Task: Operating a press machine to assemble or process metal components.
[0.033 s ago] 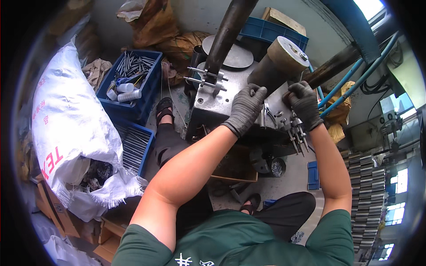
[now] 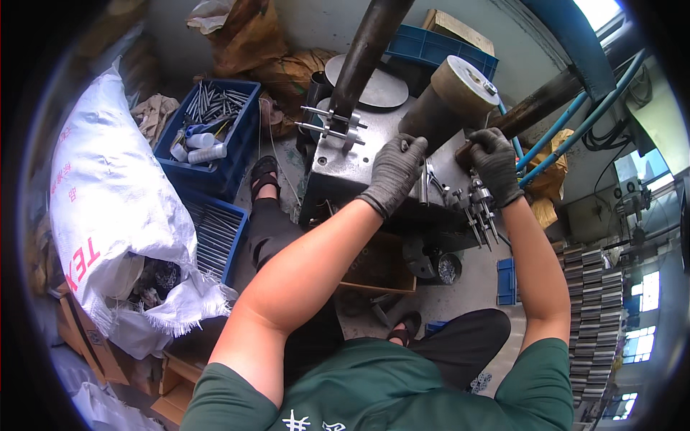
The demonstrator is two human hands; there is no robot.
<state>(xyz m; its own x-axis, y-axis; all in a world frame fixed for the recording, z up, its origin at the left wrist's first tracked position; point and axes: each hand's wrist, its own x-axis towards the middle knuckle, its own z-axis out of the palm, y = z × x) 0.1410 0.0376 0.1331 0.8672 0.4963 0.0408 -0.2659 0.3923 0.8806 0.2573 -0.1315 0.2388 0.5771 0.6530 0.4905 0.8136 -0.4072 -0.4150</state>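
My left hand, in a grey knit glove, is closed with its fingers pinched together at the near side of a thick brown metal cylinder. Whatever lies between those fingertips is hidden. My right hand, gloved alike, curls shut to the right of the cylinder, near the end of a dark round bar; its contents cannot be made out. Below and between the hands, pliers lie on the steel machine block. Several pointed metal pins in clamps stick out beside my right wrist. More rods are mounted by the dark post.
Left of the machine stand blue crates, one holding metal rods and white plastic pieces, the other rows of rods. A large white woven sack leans at far left. Blue hoses curve at right. A wooden drawer sits below.
My left hand has moved slightly down and left. My right hand has shifted only a little. The whole view has drifted slightly.
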